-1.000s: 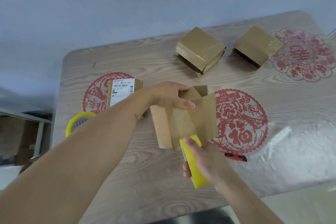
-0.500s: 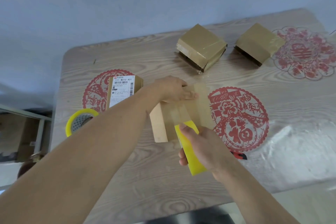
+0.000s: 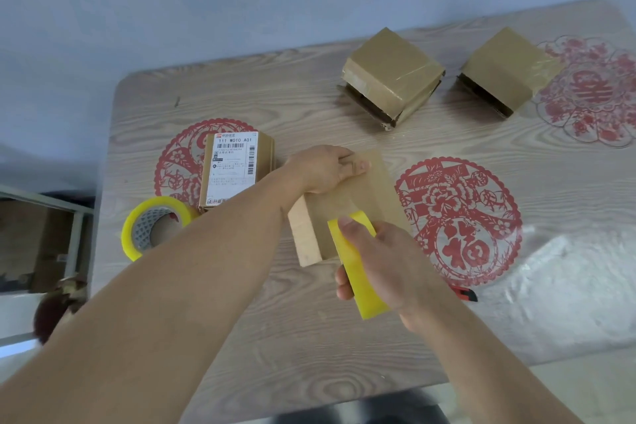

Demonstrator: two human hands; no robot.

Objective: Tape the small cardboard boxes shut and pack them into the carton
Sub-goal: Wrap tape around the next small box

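Your left hand (image 3: 323,169) presses the far edge of the small, light brown cardboard box (image 3: 347,206) at mid-table while your right hand (image 3: 385,262) grips the yellow tape roll (image 3: 358,265) at its near edge; its thin flaps probably buckle, so hold the stiffer corners.

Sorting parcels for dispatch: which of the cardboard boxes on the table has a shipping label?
The upright box at the left, beside the tape roll; its white barcode label faces up. The others show only brown tape.

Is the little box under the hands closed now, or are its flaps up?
Closed. The small box shows a flat top, with the left hand pressing its far edge and the right hand holding a yellow tape roll at its near edge.
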